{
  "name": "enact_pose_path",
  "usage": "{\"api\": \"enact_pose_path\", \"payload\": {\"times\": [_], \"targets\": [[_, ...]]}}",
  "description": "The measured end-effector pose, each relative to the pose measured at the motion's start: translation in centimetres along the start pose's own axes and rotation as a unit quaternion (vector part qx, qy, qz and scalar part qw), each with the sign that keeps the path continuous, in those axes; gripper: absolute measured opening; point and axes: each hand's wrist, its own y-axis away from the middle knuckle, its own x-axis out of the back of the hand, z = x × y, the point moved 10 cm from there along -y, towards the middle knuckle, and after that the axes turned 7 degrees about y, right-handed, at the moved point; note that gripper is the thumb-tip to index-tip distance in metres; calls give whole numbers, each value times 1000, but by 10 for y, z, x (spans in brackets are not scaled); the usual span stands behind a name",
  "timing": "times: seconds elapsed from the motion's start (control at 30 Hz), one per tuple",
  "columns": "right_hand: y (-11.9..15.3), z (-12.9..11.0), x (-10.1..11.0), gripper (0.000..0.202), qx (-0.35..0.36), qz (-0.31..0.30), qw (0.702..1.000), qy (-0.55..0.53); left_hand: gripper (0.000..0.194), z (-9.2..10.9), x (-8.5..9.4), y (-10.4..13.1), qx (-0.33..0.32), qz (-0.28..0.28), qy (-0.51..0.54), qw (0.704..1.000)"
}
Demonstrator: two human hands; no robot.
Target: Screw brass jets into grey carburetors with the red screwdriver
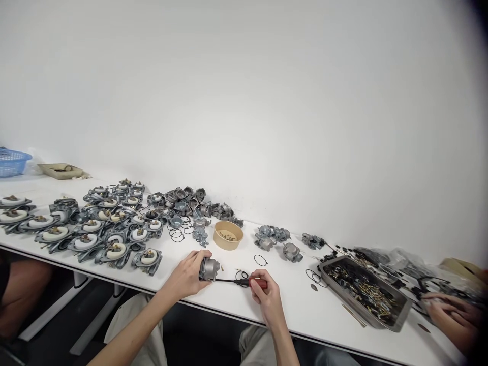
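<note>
Bare forearms reach over the front edge of the bench; the left hand is clamped around a grey metal part, and the right hand grips a red-handled screwdriver, its shaft running to that part's lower side. Just beyond sits a tan bowl holding small pieces. Leftward spread metal bodies with white floats; rightward, a metal tray of fittings stands near a co-worker's hand.

On the table, a bowl stands behind the screwdriver, left of a tray.
</note>
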Motion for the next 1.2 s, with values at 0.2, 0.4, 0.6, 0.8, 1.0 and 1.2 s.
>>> {"api": "enact_pose_path", "payload": {"times": [0.2, 0.4, 0.6, 0.8, 1.0, 1.2], "targets": [[1, -4, 2, 41, 5, 20, 999, 31, 59, 3, 1, 1, -12, 2, 18, 1000], [2, -12, 5, 45, 18, 34, 998, 41, 60, 5, 0, 1, -17, 0, 17, 1000], [3, -15, 1, 41, 36, 3, 998, 45, 61, 6, -1, 1, -21, -1, 14, 1000], [2, -14, 4, 45, 30, 22, 997, 68, 62, 2, -2, 1, -12, 4, 16, 1000], [2, -10, 0, 40, 30, -6, 998, 49, 62, 1, 1, 1, -4, 12, 15, 1000], [1, -6, -1, 41, 11, 7, 998, 56, 74, -10, -2, 1, 18, 5, 24, 1000]]}}
